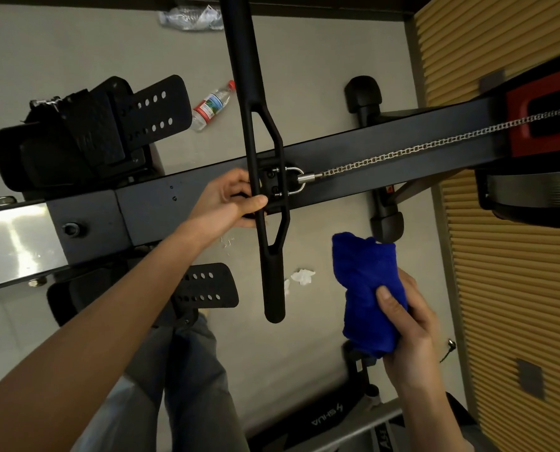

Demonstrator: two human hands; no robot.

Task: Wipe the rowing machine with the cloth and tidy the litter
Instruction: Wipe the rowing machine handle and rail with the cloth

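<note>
Bunching a blue cloth, the right hand holds it up in the air on the near right, its fingers curled round the lower half of the wad, thumb pressed across the front. The cloth hangs just right of the near end of the black handle and touches nothing on the rowing machine.

The left hand grips that handle at its middle, fingers wrapped round the bar from the left and the thumb laid over its near side, right above the dark beam. A steel chain runs from the handle's clip away to the right, into the red-edged housing.

Two perforated black footrests flank the beam: one on the far left with a strap, one nearer, partly behind the left forearm.

Litter lies on the pale floor: a plastic bottle with a red cap on its side just left of the handle, a crushed clear bottle at the far edge, a crumpled white tissue near the handle's near end, and tiny scraps beside the left wrist.

A slatted wall closes the right side.
</note>
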